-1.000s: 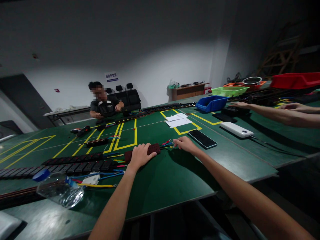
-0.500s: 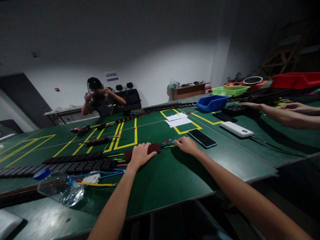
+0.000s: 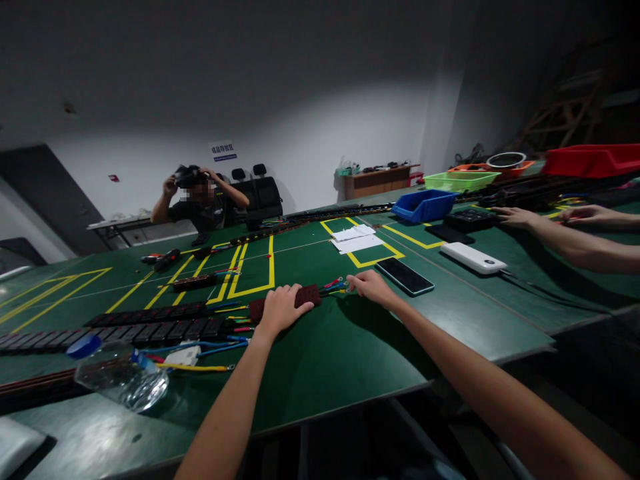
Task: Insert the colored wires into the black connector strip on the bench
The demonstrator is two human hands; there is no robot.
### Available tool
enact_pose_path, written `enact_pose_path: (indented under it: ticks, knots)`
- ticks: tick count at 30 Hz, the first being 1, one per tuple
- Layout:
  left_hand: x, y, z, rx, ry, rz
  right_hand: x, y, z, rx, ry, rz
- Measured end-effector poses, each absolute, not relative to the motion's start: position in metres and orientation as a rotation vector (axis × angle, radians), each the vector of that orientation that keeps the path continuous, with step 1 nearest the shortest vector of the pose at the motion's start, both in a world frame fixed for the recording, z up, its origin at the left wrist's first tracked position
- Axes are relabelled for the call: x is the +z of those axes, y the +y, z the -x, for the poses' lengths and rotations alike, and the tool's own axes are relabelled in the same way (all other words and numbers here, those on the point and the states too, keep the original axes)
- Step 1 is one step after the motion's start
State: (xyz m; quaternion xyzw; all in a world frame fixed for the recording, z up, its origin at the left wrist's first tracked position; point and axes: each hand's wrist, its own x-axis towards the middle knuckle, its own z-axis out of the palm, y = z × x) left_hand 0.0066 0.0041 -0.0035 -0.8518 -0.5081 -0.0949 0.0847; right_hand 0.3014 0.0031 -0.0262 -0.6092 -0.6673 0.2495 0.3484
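My left hand point(image 3: 283, 308) is wrapped over a dark red-brown block point(image 3: 308, 296) lying on the green table. Thin coloured wires point(image 3: 331, 288) with ring terminals stick out of its right end. At those wire ends, my right hand point(image 3: 371, 287) pinches one wire's tip, which its fingers partly hide. Left of the block, long rows of black segmented parts point(image 3: 165, 331) have coloured leads. A yellow wire point(image 3: 200, 369) with a lug and blue wires point(image 3: 220, 347) lie in front of these rows.
A clear bottle point(image 3: 120, 377) lies front left. Beyond my right hand are a phone point(image 3: 405, 276), a white power bank point(image 3: 473, 258), papers point(image 3: 357, 240) and a blue bin point(image 3: 423, 206). A co-worker's hands point(image 3: 520, 218) rest at the right; another person point(image 3: 197, 200) sits opposite.
My right hand shifts very slightly at the wire ends; my left hand stays put. The person opposite leans and raises the headgear. The co-worker's hand at the right moves slightly rightward.
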Motion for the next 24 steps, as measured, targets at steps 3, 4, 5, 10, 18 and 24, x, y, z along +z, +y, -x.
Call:
enact_pose_path:
  ticks: [3,4,5,10,18,24]
  knots:
    - [-0.0031,0.004,-0.0069,-0.279,-1.522,2.536,-0.0282,0.003,-0.3024,0.568,-1.732,1.639]
    - [-0.0029,0.0039,-0.0068,-0.28,-1.517,2.54,-0.0286,0.0029,-0.3026,0.546,-1.737,1.65]
    - [-0.0029,0.0038,-0.0068,-0.283,-1.511,2.541,-0.0287,0.0028,-0.3027,0.53,-1.739,1.659]
    - [-0.0039,0.0042,-0.0061,-0.298,-1.511,2.537,-0.0254,0.0014,-0.3017,0.509,-1.735,1.685]
    - [-0.0032,0.004,-0.0066,-0.291,-1.507,2.543,-0.0231,-0.001,-0.3005,0.516,-1.817,1.751]
    - [-0.0023,0.0028,-0.0071,-0.311,-1.51,2.544,-0.0236,-0.0024,-0.2994,0.478,-1.831,1.76]
